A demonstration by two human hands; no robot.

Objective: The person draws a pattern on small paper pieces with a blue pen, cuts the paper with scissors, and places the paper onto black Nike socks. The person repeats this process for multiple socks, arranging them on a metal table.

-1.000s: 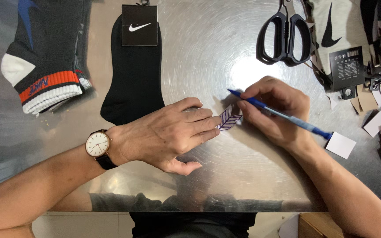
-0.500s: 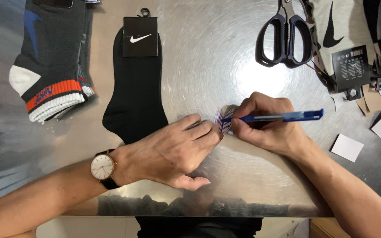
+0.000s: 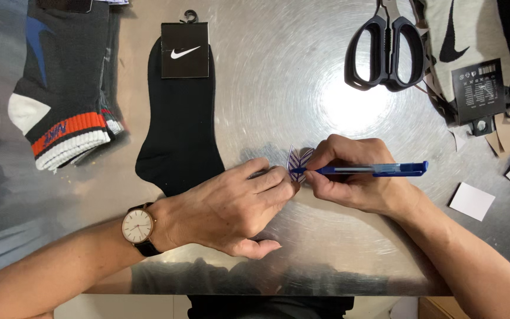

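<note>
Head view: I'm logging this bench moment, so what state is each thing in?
Left hand: flat on the table, fingertips pinning the small tag.
Right hand: gripping the blue pen, tip on the tag.
Blue pen: uncapped, lying nearly level.
Small tag: partly covered, marked with lines.
Scissors: closed, lying flat.
Black sock: flat, card header attached.
Wristwatch: strapped on the left wrist.

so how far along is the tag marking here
Done: one black sock lies flat with its header card on. In hand: the left hand pins a small tag while the right hand marks it with a blue pen. Left: blank white cards and loose socks wait at the sides.
</note>
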